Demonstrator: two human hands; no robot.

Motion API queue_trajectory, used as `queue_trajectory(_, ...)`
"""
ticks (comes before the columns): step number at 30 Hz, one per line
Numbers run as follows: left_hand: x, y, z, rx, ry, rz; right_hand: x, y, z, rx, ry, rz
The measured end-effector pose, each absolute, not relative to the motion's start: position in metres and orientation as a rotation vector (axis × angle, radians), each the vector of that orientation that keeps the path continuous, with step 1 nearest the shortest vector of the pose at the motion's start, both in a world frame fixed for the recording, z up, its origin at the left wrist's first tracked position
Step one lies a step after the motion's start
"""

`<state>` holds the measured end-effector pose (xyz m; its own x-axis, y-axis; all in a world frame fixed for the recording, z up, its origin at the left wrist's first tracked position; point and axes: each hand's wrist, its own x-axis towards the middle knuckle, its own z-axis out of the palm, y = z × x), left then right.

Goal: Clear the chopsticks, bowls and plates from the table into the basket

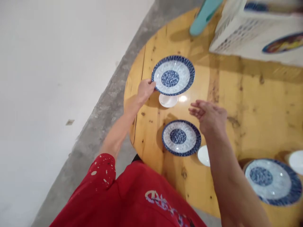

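Head view: left hand [145, 90] pinching near rim of blue-patterned plate [173, 75], raised and tilted above small white dish [168, 100]. Right hand [209, 116] empty, fingers loosely spread, hovering above table [248, 104], second plate [181, 137] just below.

Clearances as I read them from the head view. The round wooden table [255, 94] is bare through its middle, right of the far plate [173, 75]; I see open passage there. The near plate [181, 137] and a small white dish [204, 155] crowd the front edge, with a third plate [272, 181] further right. The white basket [251, 28] and teal object [203, 15] block the far edge (upper right).
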<state>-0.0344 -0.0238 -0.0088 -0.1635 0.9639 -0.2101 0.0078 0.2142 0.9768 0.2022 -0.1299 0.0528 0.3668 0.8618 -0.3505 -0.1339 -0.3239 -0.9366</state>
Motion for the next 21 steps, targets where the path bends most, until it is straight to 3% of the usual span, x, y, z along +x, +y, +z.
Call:
queue_trajectory(8,-0.022,-0.133,0.037,1.092,1.326,0.891,0.231,-0.168,0.067,-1.598,-0.901,1.118)
queue_trajectory(13,-0.005,-0.192,0.031,1.064,1.355,0.783,0.242,-0.225,0.055,-1.764,-0.994,0.971)
queue_trajectory(21,0.01,-0.233,0.02,1.253,1.546,0.491,0.259,-0.281,0.026,-2.048,-0.987,1.076)
